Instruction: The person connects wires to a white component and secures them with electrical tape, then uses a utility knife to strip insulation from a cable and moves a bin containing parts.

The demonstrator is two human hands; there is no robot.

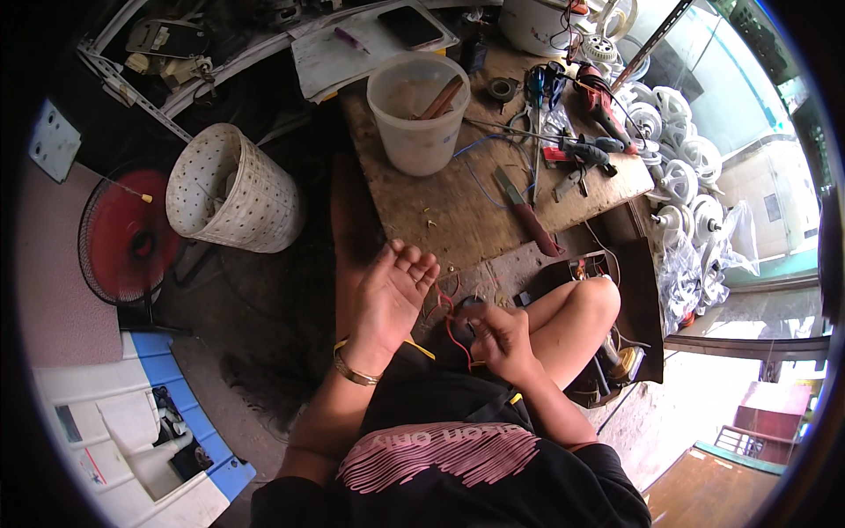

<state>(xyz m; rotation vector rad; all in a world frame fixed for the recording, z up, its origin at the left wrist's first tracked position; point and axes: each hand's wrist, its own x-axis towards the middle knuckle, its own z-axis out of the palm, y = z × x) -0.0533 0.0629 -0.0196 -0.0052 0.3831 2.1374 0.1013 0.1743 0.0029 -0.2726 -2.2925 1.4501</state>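
Loosely, left hand [395, 297] cups upward; right hand [503, 341] curls at rounded black part [464, 322], grip unclear.

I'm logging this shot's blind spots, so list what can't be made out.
All in the head view:
Dark part: full shape, partly covered by the right hand.
Left hand: its back, turned away from the camera.
Basket: most of its contents, hidden by its near wall.
Tub: its top, cut off by the upper edge.
Yellow bits on the bench: too small to identify.
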